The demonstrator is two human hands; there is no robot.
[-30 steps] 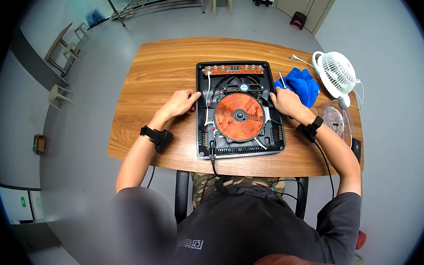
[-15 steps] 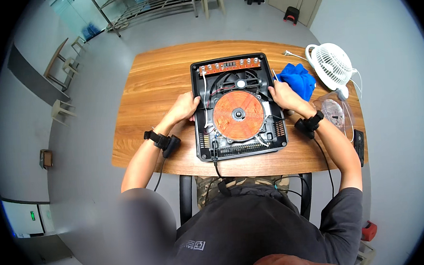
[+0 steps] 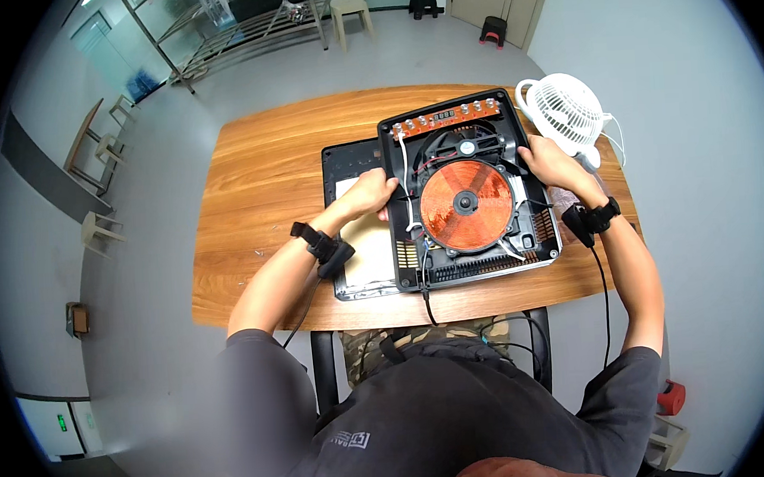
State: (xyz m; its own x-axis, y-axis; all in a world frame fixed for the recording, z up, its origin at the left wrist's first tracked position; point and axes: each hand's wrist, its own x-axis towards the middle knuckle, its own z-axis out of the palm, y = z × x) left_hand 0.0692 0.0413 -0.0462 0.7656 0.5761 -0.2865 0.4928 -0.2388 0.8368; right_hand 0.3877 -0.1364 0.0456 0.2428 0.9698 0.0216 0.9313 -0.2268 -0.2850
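I have the opened induction cooker base (image 3: 468, 191) by both side edges: left hand (image 3: 369, 192) with fingers curled onto its left rim, right hand (image 3: 547, 162) clamped on the right rim. It sits right of centre on the wooden tabletop (image 3: 263, 193), partly overlapping a flat black panel (image 3: 357, 222) that lies beside and under its left side.

Risks, as I judge them:
- The base could snag or slide on the panel beneath it.
- Loose white wires near the copper coil (image 3: 467, 204) sit close to my left fingers; a pinch or tug is possible.
- The power cord (image 3: 426, 301) hangs over the front edge and could drag.
- The white desk fan (image 3: 565, 112) stands just beside the right rim; a bump could tip it.

Labels: one pale rectangular sheet (image 3: 367, 248) on the black panel. A dark strip sits on the orange control board (image 3: 445, 119).
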